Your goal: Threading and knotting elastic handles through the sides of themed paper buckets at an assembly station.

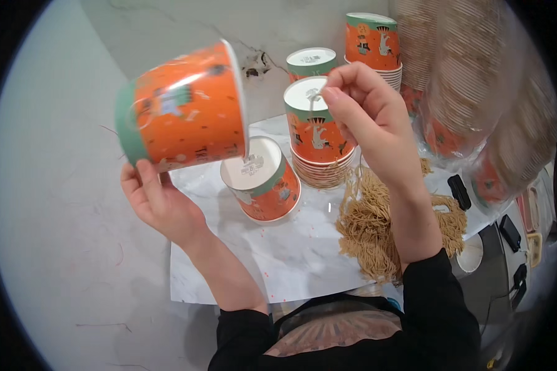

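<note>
My left hand [170, 207] is closed on the base of a large orange paper bucket [192, 111] with a green band and printed figures. The bucket is raised and tipped on its side, its white rim to the right. My right hand [374, 120] is up at the right, thumb and forefinger pinched on a thin tan string [311, 105] that dangles from them. Behind that hand is an upside-down stack of the same buckets [319, 139]. Another bucket [272, 195] stands upside down on the marbled sheet, between my arms. Under my right forearm lies a heap of tan strings [368, 232].
More upside-down buckets [372, 46] stand at the back against the marbled wall. Tall plastic-wrapped stacks [464, 68] fill the back right. A black object [459, 191] lies beside the strings, and a dark phone-like item [510, 233] rests further right.
</note>
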`<state>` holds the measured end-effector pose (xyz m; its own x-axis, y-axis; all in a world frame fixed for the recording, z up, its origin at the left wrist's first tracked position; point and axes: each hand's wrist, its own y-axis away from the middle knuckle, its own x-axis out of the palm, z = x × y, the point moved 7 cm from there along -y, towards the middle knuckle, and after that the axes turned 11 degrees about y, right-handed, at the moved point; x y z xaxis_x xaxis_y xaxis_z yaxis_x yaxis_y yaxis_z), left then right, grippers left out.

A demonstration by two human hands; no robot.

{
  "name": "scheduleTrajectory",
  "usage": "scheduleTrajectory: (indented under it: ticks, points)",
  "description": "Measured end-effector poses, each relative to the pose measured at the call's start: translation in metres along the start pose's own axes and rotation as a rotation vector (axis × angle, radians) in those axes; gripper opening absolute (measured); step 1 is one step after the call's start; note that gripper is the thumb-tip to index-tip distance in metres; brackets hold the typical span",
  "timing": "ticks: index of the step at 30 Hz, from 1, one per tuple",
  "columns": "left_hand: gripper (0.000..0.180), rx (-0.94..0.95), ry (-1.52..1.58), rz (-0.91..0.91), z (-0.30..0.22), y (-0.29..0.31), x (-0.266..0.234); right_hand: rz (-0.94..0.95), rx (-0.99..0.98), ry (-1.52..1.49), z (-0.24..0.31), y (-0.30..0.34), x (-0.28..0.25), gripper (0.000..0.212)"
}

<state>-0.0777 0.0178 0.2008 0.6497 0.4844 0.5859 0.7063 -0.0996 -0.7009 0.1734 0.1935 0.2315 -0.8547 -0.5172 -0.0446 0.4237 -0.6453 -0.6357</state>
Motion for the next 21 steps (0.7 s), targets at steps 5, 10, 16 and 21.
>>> scheduleTrajectory:
  ticks: [5, 10, 16, 21]
  points:
    - [0.041, -0.441, 0.390, -0.201, 0.019, 0.017, -0.006, 0.164, 0.003, 0.063, -0.020, 0.009, 0.003, 0.017]
    - [0.047, -0.810, 0.749, 0.134, 0.044, 0.043, 0.036, 0.249, -0.354, 0.461, 0.003, 0.030, 0.012, 0.065]
    - [0.047, -1.038, 0.760, 0.111, 0.071, 0.066, 0.051, -0.091, -0.335, 0.256, 0.007, 0.029, -0.028, 0.084]
    - [0.047, -1.067, 0.691, 0.049, 0.088, 0.078, 0.046, 0.060, -0.425, 0.454, 0.017, 0.031, -0.038, 0.028]
